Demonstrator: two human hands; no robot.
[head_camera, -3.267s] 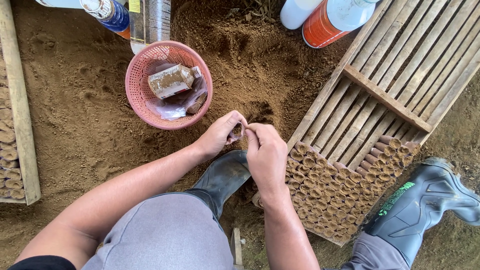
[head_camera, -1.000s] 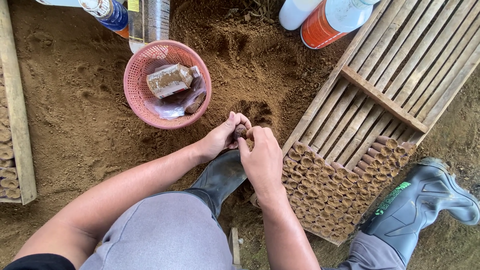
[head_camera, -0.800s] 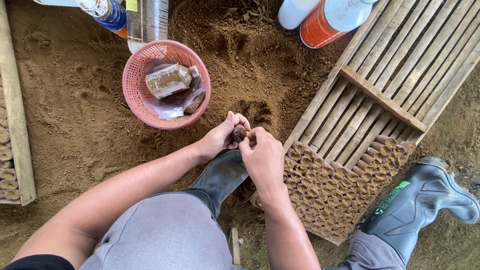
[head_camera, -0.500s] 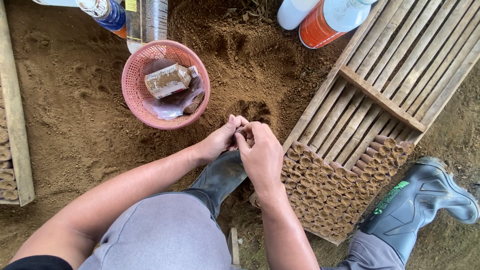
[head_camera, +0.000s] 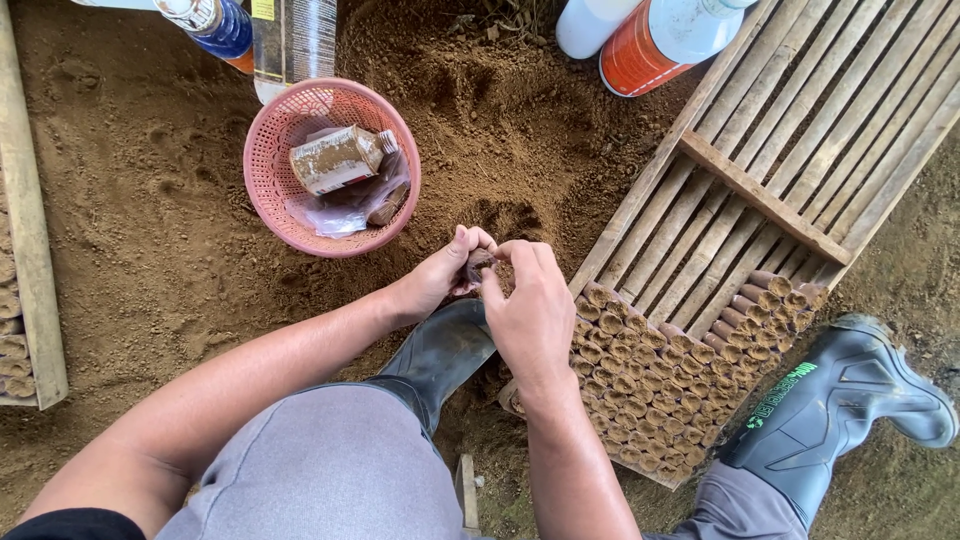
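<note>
Where loose brown soil (head_camera: 150, 200) covers the ground, both hands (head_camera: 500, 285) pinched together around a small soil-filled tube (head_camera: 477, 266).

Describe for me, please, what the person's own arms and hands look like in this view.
Both arms are bare from the upper arm to the fingertips. The left hand and right hand wear no gloves, rings, watch or bracelets that show. A dark sleeve edge shows at the left upper arm near the bottom corner. No sleeve shows on the right arm.
</note>
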